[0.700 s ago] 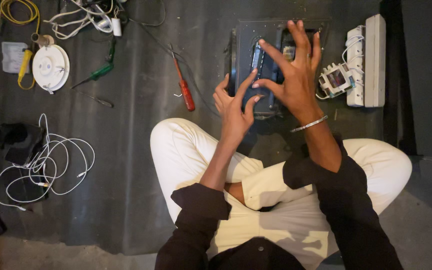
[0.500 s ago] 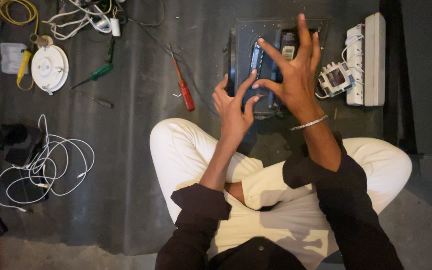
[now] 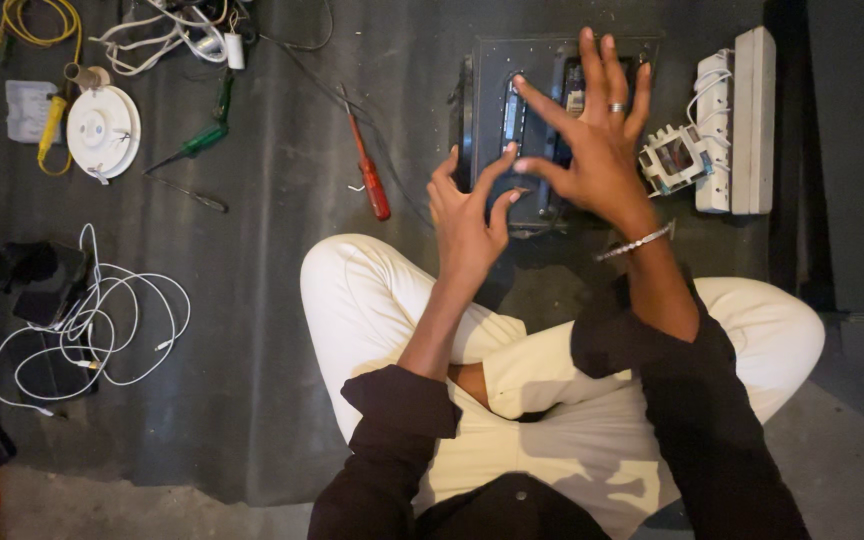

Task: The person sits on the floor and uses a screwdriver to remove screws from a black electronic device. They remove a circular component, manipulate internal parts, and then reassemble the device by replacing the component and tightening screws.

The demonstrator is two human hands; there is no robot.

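Both hands are hovering open, fingers spread, gripping nothing. Your right hand [image 3: 602, 150] is spreading over the black box [image 3: 522, 110] at the mat's [image 3: 252, 300] far edge; your left hand [image 3: 467, 215] is sitting just short of its near end.

**An improvised floor workshop for electrical repair**

Work is done on the ground rather than at a bench: a dark grey mat [image 3: 252, 330] is spread over a bare concrete floor [image 3: 102, 505]. Hand tools are scattered across it, among them a red-handled screwdriver [image 3: 367, 165] and a green-handled screwdriver [image 3: 192, 145]. Electrical parts are laid about (none sorted into bins): a round white ceiling fitting [image 3: 102, 130], a coiled white cable [image 3: 92, 335], tangled wires [image 3: 167, 35], an opened black device [image 3: 512, 110] and a white power strip [image 3: 737, 120].
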